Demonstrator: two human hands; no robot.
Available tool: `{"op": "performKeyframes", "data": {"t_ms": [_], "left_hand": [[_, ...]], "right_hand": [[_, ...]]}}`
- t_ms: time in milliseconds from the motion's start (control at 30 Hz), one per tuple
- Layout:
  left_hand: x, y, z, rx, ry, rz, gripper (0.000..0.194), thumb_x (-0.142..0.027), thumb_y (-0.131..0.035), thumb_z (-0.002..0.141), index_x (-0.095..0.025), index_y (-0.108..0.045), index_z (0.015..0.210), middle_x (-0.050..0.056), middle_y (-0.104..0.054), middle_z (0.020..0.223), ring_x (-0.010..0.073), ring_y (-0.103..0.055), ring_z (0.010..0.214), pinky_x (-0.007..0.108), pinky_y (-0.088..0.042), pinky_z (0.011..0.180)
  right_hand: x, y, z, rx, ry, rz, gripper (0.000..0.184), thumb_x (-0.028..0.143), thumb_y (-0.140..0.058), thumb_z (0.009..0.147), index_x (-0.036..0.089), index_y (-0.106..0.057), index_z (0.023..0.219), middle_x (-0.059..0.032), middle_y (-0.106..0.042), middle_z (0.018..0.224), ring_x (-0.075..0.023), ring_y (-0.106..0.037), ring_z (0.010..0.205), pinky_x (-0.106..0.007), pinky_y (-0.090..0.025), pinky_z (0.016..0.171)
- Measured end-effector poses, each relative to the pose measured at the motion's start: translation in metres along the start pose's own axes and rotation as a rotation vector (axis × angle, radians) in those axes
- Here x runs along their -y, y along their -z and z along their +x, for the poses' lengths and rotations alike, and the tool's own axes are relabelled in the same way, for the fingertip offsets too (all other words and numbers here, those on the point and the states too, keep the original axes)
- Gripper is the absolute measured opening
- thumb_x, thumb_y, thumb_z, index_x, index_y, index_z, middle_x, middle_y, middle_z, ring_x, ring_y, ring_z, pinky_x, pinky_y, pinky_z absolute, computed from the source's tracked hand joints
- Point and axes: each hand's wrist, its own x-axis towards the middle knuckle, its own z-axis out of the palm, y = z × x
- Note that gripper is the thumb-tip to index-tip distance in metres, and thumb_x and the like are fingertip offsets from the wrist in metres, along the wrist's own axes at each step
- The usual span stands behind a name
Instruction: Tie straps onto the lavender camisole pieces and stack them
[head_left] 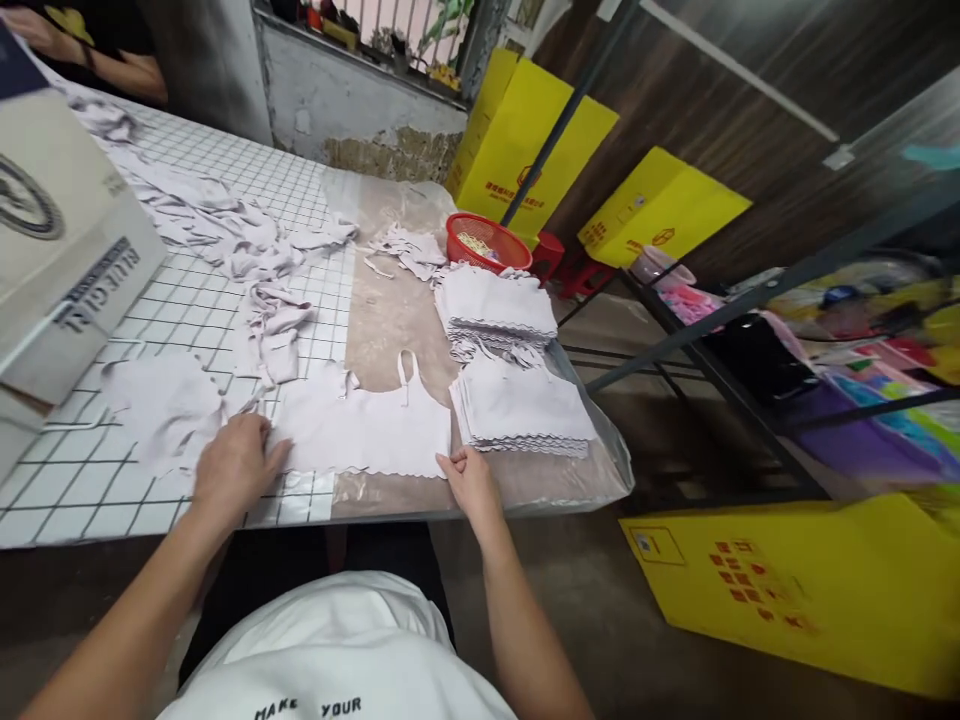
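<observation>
A pale lilac-grey camisole with a wavy hem and a thin strap lies spread flat at the table's front. My right hand pinches its lower right corner between thumb and fingers. At the camisole's left end rests my left hand, palm down, thumb apart from the bent fingers. Beside that hand is another loose garment of the same cloth, partly crumpled. Right of the camisole sits a neat stack of camisoles, with a second stack behind it.
More garments lie heaped across the checked table. A large carton stands at the left. A red basket is behind the stacks. Right of the table are a metal rack and yellow bags. Another person's arm shows far left.
</observation>
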Motion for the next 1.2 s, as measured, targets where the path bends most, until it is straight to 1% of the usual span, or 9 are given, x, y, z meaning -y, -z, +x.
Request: {"op": "performKeyframes", "data": {"t_ms": [200,333,467,633,767,867,1033,1100,1200], "left_hand": [[-0.009,-0.003,-0.012,-0.025,0.04,-0.014,0.022,-0.037,-0.053,0.088,-0.018,-0.059,0.095,0.013,-0.069,0.1,0.0304,-0.066,0.094,0.034,-0.046,0.067],[-0.009,0.005,-0.008,0.085,0.132,-0.119,0.015,-0.036,-0.058,0.082,-0.02,-0.058,0.081,0.006,-0.071,0.078,0.0243,-0.066,0.076,0.028,-0.039,0.058],[-0.008,0.012,-0.01,0.203,0.13,-0.271,0.024,-0.038,-0.059,0.078,-0.021,-0.05,0.065,0.001,-0.063,0.061,0.0201,-0.06,0.063,0.026,-0.036,0.054],[-0.002,0.009,-0.018,0.168,0.135,-0.295,0.026,-0.043,-0.06,0.075,-0.022,-0.048,0.067,-0.001,-0.059,0.061,0.0183,-0.056,0.06,0.026,-0.036,0.055],[0.0,0.003,-0.022,0.116,0.146,-0.303,0.023,-0.039,-0.064,0.07,-0.022,-0.049,0.072,-0.001,-0.06,0.066,0.0185,-0.058,0.063,0.026,-0.038,0.057],[-0.002,0.005,-0.026,0.165,0.176,-0.453,0.029,-0.041,-0.067,0.065,-0.022,-0.048,0.077,-0.003,-0.058,0.06,0.018,-0.058,0.058,0.026,-0.037,0.053],[-0.012,0.045,-0.041,0.316,0.079,-0.96,0.047,-0.05,-0.078,0.056,-0.02,-0.054,0.083,-0.005,-0.057,0.052,0.0143,-0.055,0.052,0.023,-0.038,0.05],[-0.02,0.075,-0.047,0.281,0.05,-1.087,0.051,-0.047,-0.084,0.051,-0.019,-0.06,0.085,-0.003,-0.06,0.055,0.012,-0.054,0.049,0.022,-0.04,0.048],[-0.036,0.121,-0.051,0.16,0.025,-1.216,0.045,-0.04,-0.089,0.047,-0.019,-0.065,0.08,-0.003,-0.058,0.055,0.0092,-0.051,0.045,0.02,-0.039,0.043]], "right_hand": [[-0.003,-0.001,0.01,0.056,0.037,0.106,0.022,0.036,-0.062,0.073,0.023,-0.051,0.059,0.0008,-0.058,0.059,-0.0184,-0.055,0.058,-0.028,-0.037,0.057],[-0.008,0.0,0.011,0.042,0.073,0.222,0.02,0.027,-0.06,0.068,0.024,-0.046,0.055,0.0017,-0.058,0.057,-0.0179,-0.054,0.059,-0.027,-0.037,0.056],[-0.011,0.003,0.004,0.062,0.08,0.308,0.018,0.031,-0.064,0.069,0.023,-0.05,0.062,0.0029,-0.06,0.058,-0.0181,-0.059,0.06,-0.027,-0.043,0.058],[-0.009,0.002,-0.004,0.012,0.012,0.206,0.023,0.033,-0.073,0.069,0.023,-0.054,0.075,-0.0002,-0.064,0.064,-0.0219,-0.064,0.069,-0.029,-0.042,0.06],[-0.002,0.0,-0.007,0.022,0.011,0.118,0.027,0.033,-0.071,0.072,0.024,-0.049,0.059,0.0006,-0.056,0.057,-0.0188,-0.057,0.059,-0.028,-0.034,0.054],[0.001,0.001,-0.006,0.077,0.016,0.241,0.033,0.025,-0.068,0.069,0.023,-0.041,0.05,0.0039,-0.044,0.05,-0.0153,-0.05,0.054,-0.026,-0.031,0.052],[0.005,0.032,-0.008,0.199,0.098,0.535,0.027,0.035,-0.066,0.069,0.023,-0.043,0.062,0.0065,-0.049,0.051,-0.0133,-0.051,0.052,-0.024,-0.04,0.049],[0.013,0.061,-0.011,0.233,0.135,0.742,0.03,0.041,-0.071,0.067,0.023,-0.048,0.073,0.0059,-0.056,0.058,-0.0124,-0.053,0.051,-0.023,-0.043,0.048],[0.031,0.111,-0.013,0.163,0.189,0.943,0.042,0.045,-0.079,0.062,0.023,-0.053,0.088,0.0046,-0.062,0.069,-0.0113,-0.057,0.056,-0.022,-0.047,0.05]]}}
